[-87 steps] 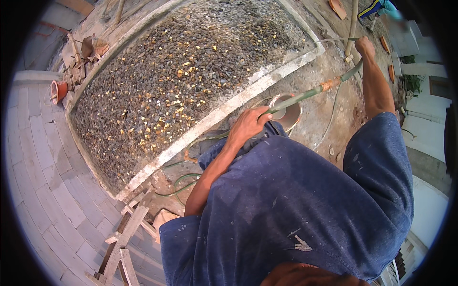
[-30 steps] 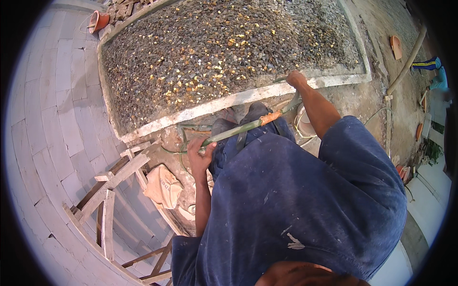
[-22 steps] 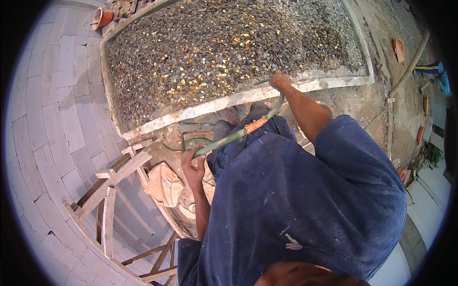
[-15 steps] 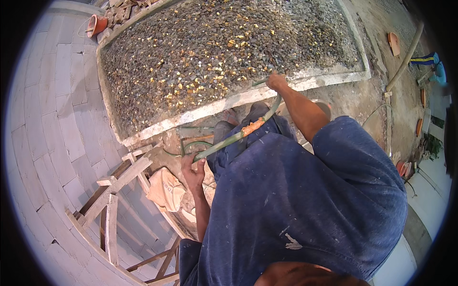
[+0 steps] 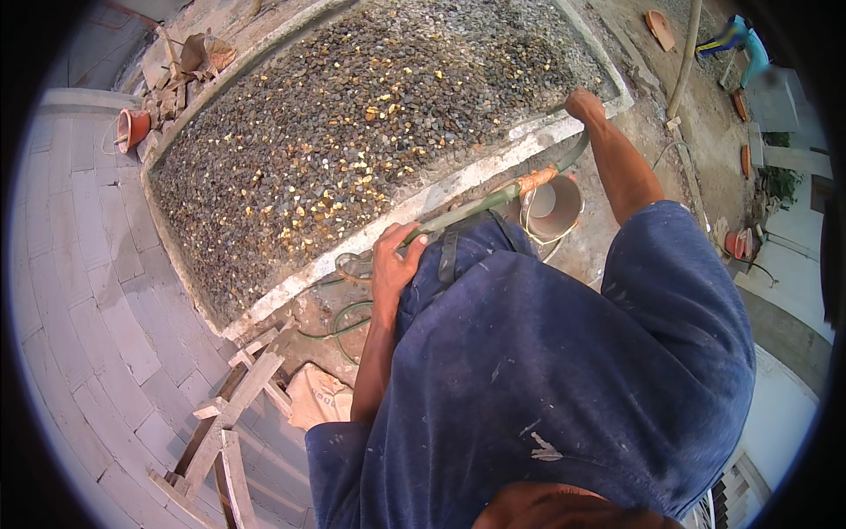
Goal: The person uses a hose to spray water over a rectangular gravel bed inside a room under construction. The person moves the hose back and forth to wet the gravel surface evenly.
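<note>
Outdoor building site | bare grey blockwork [image 5: 92, 264] | timber frame [image 5: 249, 385] | gravel bed [image 5: 370, 132]

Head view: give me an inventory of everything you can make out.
Green hose: one, green with orange wrapping, across the middle
Pebbles: uncountable, grey-brown and yellow, upper middle
Border: one, whitish, around the pebbles
Grey bucket: one, grey inside, right of middle
Red bucket: one, red, upper left
Wooden frame: one, pale, lower left
Sack: one, beige, beside the frame
Pole: one, tan, upper right
Another person: one, turquoise clothing, upper right
Shirt: one, dark blue, lower middle
Hands: two, bare, left and right on the hose
</note>
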Motion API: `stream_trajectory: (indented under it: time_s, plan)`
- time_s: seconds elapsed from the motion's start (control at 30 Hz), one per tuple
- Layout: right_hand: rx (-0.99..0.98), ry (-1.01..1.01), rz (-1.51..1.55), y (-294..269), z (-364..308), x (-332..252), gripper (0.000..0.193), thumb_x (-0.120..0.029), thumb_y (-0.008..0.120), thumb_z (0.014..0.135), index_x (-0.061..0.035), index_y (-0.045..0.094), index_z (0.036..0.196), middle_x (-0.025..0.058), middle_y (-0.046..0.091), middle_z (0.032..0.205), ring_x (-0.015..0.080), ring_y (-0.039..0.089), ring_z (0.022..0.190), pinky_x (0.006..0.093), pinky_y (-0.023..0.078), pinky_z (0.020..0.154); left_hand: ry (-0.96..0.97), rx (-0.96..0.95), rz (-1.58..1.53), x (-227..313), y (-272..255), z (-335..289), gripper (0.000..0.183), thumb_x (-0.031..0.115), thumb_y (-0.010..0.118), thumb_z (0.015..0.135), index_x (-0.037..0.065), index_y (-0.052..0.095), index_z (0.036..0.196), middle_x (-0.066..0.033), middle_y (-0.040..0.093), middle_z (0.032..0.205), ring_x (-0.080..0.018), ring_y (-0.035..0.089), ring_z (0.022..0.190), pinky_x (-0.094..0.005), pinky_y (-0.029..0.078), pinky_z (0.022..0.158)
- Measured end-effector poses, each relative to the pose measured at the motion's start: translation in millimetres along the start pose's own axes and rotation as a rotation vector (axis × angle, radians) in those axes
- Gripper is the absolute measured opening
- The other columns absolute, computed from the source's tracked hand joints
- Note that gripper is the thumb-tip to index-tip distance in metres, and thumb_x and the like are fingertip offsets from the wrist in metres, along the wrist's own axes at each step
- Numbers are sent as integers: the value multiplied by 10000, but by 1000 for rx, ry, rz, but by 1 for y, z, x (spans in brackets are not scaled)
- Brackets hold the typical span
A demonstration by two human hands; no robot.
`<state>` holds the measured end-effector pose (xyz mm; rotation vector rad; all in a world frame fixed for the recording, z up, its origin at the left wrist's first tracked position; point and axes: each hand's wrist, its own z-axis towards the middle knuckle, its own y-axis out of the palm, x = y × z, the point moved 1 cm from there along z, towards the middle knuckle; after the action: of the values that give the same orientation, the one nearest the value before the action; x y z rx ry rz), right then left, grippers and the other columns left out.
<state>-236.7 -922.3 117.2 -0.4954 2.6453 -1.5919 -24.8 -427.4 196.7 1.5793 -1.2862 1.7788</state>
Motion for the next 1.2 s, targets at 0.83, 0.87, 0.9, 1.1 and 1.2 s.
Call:
stream_trajectory:
  time_s: [0.83,0.87,0.9,1.1,1.2]
  plan:
    - [484,404,109,-177,-54,170,391,-253,407,907,-79,589,1206,202,618,1174,365,594,1099,444,485,900,209,-400,31,53,109,66,311,174,624,847,15,627,1113,-159,642,990,-305,580,903,-378,324,895]
    - [469,385,102,-182,-61,165,396,-255,400,910,-60,580,1204,224,611,1171,377,593,1092,455,480,901,216,-400,36,54,110,67,315,177,623,848,14,625,1118,-159,642,990,-305,580,901,-379,325,892]
    - [454,365,96,-185,-66,161,402,-258,394,913,-41,571,1203,246,604,1167,388,593,1086,466,475,901,228,-388,38,52,111,67,315,179,622,851,16,624,1120,-159,641,989,-304,579,899,-378,325,892]
    - [538,411,98,-191,-79,167,385,-245,415,896,-29,630,1131,229,630,1128,380,611,1059,454,478,895,207,-421,54,59,115,67,317,191,611,862,24,623,1131,-164,637,989,-307,578,894,-377,326,888]
    - [528,405,114,-195,-85,162,360,-230,434,887,-24,662,1076,225,645,1094,369,623,1039,454,480,886,200,-433,60,59,116,67,320,196,612,865,26,623,1136,-167,638,991,-308,577,890,-376,327,886]
